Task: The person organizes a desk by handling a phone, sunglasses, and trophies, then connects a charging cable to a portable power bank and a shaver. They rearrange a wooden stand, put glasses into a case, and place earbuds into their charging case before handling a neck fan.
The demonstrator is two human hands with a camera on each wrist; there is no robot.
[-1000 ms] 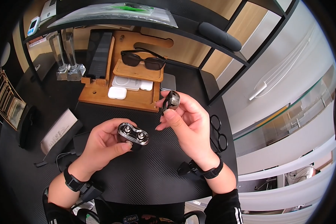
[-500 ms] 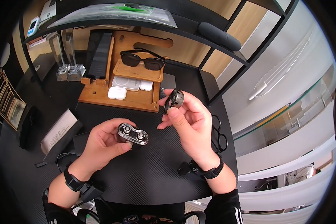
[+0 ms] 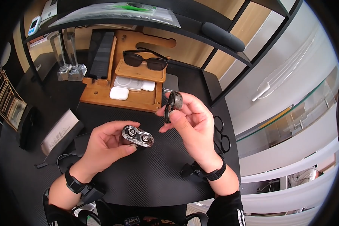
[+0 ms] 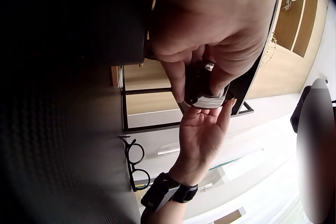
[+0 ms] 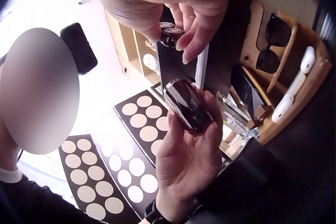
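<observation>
In the head view, the left hand grips a small oval case with a shiny rim and two round pieces seated in its top. The right hand pinches a dark, glossy rounded part between thumb and fingers, up and to the right of the case and apart from it. The right wrist view shows the dark glossy side of the case in the left hand, with the pinched part above it. Its far side is hidden by the fingers.
A wooden stand behind the hands holds sunglasses and white cases. Round-framed glasses lie at the right edge of the black desk. An open box is at the left, and glass trophies stand behind.
Over the last half second, the left hand and its case have shifted slightly to the right. The right hand's part has turned a little and moved slightly left and down.
</observation>
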